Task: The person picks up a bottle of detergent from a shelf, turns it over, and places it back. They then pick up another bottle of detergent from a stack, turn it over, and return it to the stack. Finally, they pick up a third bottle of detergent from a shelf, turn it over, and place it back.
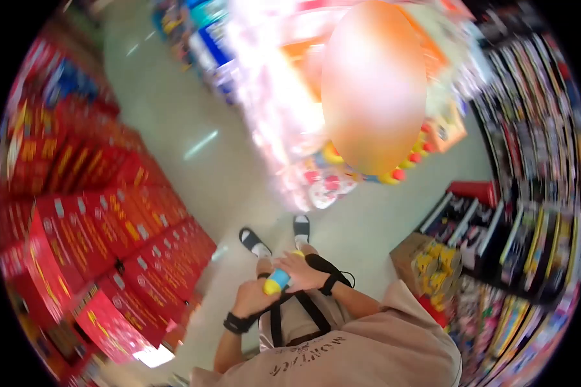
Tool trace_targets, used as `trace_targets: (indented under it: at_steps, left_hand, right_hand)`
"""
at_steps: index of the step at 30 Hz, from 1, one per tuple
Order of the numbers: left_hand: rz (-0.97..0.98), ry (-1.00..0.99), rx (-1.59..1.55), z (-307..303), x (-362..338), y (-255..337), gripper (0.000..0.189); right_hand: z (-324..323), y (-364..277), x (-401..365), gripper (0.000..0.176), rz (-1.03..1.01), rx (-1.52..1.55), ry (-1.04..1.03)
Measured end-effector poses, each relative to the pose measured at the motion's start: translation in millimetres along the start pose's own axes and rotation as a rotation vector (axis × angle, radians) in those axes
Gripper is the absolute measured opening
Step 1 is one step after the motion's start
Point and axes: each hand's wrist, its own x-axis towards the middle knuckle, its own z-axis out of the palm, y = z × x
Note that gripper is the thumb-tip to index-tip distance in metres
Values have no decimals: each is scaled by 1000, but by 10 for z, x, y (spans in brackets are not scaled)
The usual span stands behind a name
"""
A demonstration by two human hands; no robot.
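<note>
A small yellow-and-blue bottle-shaped item (pixel 278 280) is held in front of my waist, tilted. My right hand (pixel 301 271) is closed around its blue middle and upper part, and a bit of yellow shows above the fingers. At the lower yellow end, my left hand (pixel 252 299) is closed against it; its fingertips are partly hidden. Both wrists wear black bands. A dark strap or cord hangs beside my right wrist. What kind of item this is, I cannot make out for sure.
Red boxes (pixel 132 258) are stacked on the left. Ahead stands a brightly lit, blurred display with yellow-and-red items (pixel 394 175) along its edge. At right are packed shelves (pixel 529 116) and a cardboard carton (pixel 410 261) of yellow packets. Pale floor (pixel 206 168) runs between them.
</note>
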Motion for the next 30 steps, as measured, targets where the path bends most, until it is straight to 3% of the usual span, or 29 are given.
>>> trace_targets:
  at_steps: [2,4,7,9,11,14,15,16,18,19,23,26,27,30]
  left_hand:
    - [78,-47,115,-92,-105,246,42]
    - [80,-53,263,-165,-148,514,43]
    - [183,46,243,-274,-232,905,43]
    - [306,186,25,-213,-233,901,39]
    - [328,173,-169,-146,-205,1037,42]
    - [602,183,-120,-34,-30,1161,44]
    - [529,28,-284,-60,-66,1411,41]
    - [580,-58,-376,2,-22,1512,38]
    - [659,-245,-554,118,103,1661,32]
    - [672,-326,-563,163,106,1826,18]
    - [740,-447,-526,413,109,2451,5]
    - [931,-541,-394,771,209,2749,9]
    - [946,-655,-379,871,206,2880,10]
    - [1027,-835,-262,1192,1,3244,9]
  right_hand:
    - [61,12,-2,63,154,168,-90]
    - [188,-34,-184,51,140,122,124]
    - [371,-80,-381,58,184,443,244]
    - [351,-142,-437,63,210,671,298]
    - [116,-346,-631,63,237,655,445]
    - [-208,-707,-958,61,331,649,552]
    - [-323,-769,-1046,61,351,610,592]
    - [-439,-891,-1159,62,395,550,596]
    - [-455,-940,-1284,67,223,643,734]
    - [-512,-1004,-1418,73,321,634,660]
    - [-535,-1270,-1853,79,438,760,864]
    - [-410,-1452,-2189,73,477,739,1155]
    - [-359,-1504,-2308,75,490,736,1231]
    - [-165,-1447,-2602,78,399,767,1337]
